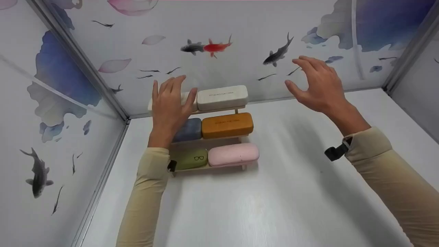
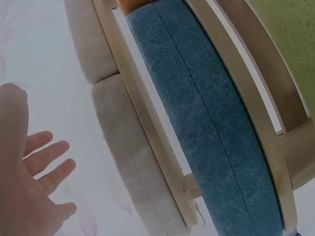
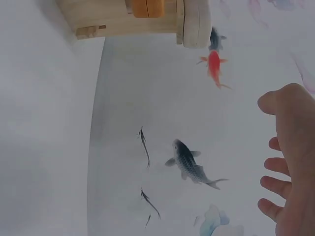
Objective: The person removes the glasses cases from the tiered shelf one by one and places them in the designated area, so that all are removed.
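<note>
OK, going left to right on my feed. Left hand (image 1: pixel 168 111) is raised at the left end of the three-tier wooden rack (image 3: pixel 113 19), fingers long and spread, thumb out, gripping nothing; left wrist view shows it apart from the cases. Left column, top down: off-white eyeglass case (image 2: pixel 133 147), blue eyeglass case (image 2: pixel 202 113), green eyeglass case (image 1: pixel 190 160) with a spectacles print. Right column: white eyeglass case (image 1: pixel 223 97), orange eyeglass case (image 1: pixel 228 126), pink eyeglass case (image 1: pixel 234 154). Two per tier, end to end, presumably stepped so each one shows and lifts out easily. All six look closed; I can't tell what's inside. Right hand (image 1: pixel 320 85) is up well right of the rack, before the fish-printed wall (image 1: pixel 236 65), thumb and fingers wide apart, holding nothing.
</note>
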`<act>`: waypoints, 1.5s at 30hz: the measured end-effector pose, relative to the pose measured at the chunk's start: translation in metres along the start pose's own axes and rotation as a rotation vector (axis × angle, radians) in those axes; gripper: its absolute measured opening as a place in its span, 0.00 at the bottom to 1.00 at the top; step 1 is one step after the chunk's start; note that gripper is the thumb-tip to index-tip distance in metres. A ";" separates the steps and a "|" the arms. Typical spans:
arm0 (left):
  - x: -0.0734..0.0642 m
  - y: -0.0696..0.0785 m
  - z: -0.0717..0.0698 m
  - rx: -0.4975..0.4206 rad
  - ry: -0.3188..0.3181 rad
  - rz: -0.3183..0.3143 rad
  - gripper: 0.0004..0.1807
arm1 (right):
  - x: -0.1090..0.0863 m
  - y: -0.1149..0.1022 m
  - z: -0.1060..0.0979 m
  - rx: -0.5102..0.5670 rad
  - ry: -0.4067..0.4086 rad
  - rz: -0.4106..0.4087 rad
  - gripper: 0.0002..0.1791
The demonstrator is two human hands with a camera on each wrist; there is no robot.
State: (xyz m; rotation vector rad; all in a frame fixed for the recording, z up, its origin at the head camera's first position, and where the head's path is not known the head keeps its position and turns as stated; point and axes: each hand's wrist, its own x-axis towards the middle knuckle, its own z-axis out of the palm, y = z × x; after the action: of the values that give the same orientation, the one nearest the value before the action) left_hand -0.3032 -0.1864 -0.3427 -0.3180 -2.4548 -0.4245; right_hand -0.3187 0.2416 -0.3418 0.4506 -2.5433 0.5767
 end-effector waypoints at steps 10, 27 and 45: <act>-0.038 -0.019 -0.010 -0.300 0.201 -0.033 0.23 | -0.025 -0.012 0.011 0.123 0.160 -0.064 0.26; -0.111 -0.085 -0.015 -0.651 0.211 -0.186 0.11 | -0.080 -0.040 0.049 0.360 0.088 -0.079 0.20; -0.182 -0.159 0.013 -0.980 -0.451 -0.342 0.24 | -0.111 -0.060 0.090 0.565 -0.146 -0.070 0.20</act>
State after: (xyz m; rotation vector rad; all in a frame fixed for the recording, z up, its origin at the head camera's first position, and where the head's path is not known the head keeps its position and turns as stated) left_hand -0.2193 -0.3501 -0.5001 -0.4109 -2.5304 -1.8810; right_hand -0.2376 0.1699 -0.4525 0.7954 -2.4560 1.2831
